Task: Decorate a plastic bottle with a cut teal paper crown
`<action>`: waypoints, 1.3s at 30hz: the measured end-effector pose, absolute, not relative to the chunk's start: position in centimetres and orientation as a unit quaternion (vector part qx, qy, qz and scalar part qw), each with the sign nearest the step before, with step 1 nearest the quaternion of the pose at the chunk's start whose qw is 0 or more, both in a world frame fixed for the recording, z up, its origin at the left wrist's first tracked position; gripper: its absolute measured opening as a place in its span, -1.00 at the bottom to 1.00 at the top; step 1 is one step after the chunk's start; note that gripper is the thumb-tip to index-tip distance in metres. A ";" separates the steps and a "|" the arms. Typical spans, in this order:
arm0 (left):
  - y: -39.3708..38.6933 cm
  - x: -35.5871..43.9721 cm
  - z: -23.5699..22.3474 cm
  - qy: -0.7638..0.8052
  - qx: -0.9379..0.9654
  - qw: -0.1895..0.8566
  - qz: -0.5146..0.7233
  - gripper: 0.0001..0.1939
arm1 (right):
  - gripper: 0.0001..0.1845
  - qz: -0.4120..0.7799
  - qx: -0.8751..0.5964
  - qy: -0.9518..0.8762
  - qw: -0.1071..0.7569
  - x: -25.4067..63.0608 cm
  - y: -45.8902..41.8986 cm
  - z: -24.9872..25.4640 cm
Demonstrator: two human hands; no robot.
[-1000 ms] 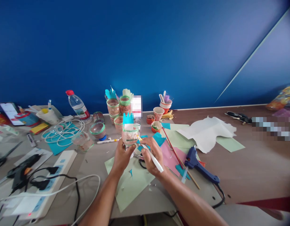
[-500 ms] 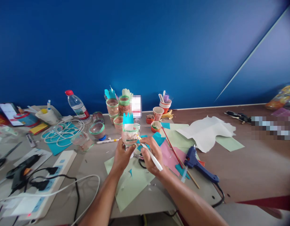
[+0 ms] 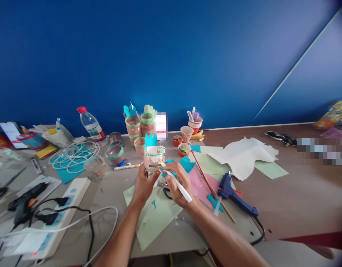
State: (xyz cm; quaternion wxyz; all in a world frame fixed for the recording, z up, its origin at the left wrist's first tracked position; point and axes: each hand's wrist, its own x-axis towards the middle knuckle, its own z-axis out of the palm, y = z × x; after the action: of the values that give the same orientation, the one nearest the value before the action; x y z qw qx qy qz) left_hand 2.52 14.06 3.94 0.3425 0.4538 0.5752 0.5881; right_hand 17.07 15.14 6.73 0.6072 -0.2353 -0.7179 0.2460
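1. Head view: the left hand (image 3: 144,182) grips the clear cup (image 3: 153,161) near the frame's centre, thumb at its base, forearm slanting from the bottom edge.
2. The right hand (image 3: 179,178) pinches the white pen (image 3: 182,190) near the cup's side, forearm slanting from the lower right.

I can make out a red-capped bottle (image 3: 91,124) near the blue wall (image 3: 171,55), a coiled white cable (image 3: 76,158), and a power strip (image 3: 63,219) holding black plugs (image 3: 50,218).
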 end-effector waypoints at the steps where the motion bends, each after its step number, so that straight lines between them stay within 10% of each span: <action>1: 14.1 2.5 3.9 0.573 0.455 0.343 0.589 -0.56 | -0.80 0.247 -0.233 -0.719 0.606 17.1 15.1 6.7; 39: 14.2 2.5 4.2 0.593 0.436 0.323 0.595 -0.62 | -0.78 0.259 -0.251 -0.721 0.592 17.2 15.1 6.6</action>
State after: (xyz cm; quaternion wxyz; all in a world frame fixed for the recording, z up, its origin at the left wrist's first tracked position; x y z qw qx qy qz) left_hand 2.48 14.19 4.20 0.3228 0.4358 0.5933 0.5949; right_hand 17.21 15.14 6.63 0.5918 -0.2510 -0.7210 0.2587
